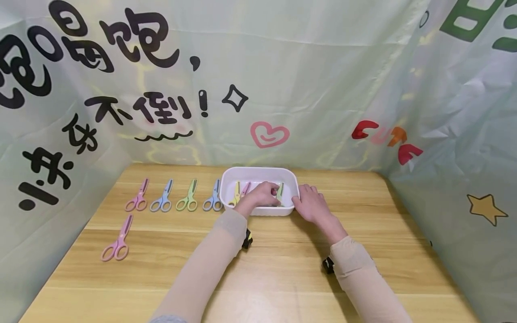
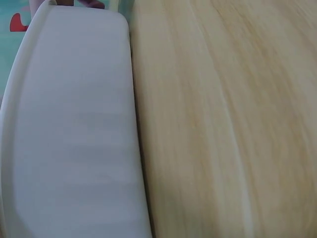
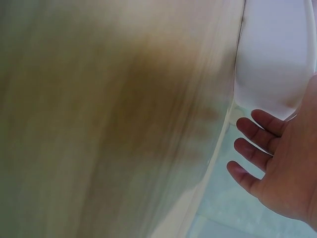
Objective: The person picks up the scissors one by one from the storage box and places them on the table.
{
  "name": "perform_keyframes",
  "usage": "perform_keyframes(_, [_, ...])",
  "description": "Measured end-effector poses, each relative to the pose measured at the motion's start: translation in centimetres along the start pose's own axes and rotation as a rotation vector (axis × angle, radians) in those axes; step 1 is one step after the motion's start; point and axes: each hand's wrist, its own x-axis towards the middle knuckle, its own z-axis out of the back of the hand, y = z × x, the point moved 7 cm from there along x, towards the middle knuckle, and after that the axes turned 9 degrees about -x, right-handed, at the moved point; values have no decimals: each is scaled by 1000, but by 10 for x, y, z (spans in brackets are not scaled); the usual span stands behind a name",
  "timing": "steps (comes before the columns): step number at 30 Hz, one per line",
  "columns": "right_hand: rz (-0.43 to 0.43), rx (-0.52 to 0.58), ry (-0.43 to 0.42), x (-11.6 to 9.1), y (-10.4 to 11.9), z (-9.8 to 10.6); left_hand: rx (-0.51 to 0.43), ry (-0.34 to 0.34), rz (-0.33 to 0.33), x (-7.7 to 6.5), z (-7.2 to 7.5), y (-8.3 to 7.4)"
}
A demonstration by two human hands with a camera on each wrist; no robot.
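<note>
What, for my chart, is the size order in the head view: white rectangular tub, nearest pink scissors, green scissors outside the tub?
1. White rectangular tub
2. Nearest pink scissors
3. Green scissors outside the tub
Camera nearness may enlarge the pink pair.

A smooth white rimmed box (image 2: 74,124) stood on a pale wood-grained tabletop (image 2: 223,124).
Its long wall filled the left side; fingers of a hand (image 2: 92,3) showed at the top edge, and a red mark (image 2: 18,23) on a teal backdrop (image 2: 7,57) at upper left.
</note>
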Motion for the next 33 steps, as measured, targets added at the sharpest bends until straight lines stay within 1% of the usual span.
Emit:
perform_keyframes(7, [1,3,-9,1,0,-1,-8,25,3,0,-1,-1])
perform_keyframes(14, [5,0,-5,2,0,-1,45,12,-12,4,-3,2])
perform_keyframes(20, [5,-5,-2,1,0,-1,24,16,13,4,-3,4])
perform_keyframes(25, [6,-4,-1,0,0,-2,18,16,21,3,-3,4])
perform_keyframes(28, [5,-4,-4,0,-1,-2,6,9,16,2,-1,4])
perform_keyframes(33, [6,-4,-2,1,-1,-1,-28,-2,-13,1,2,4])
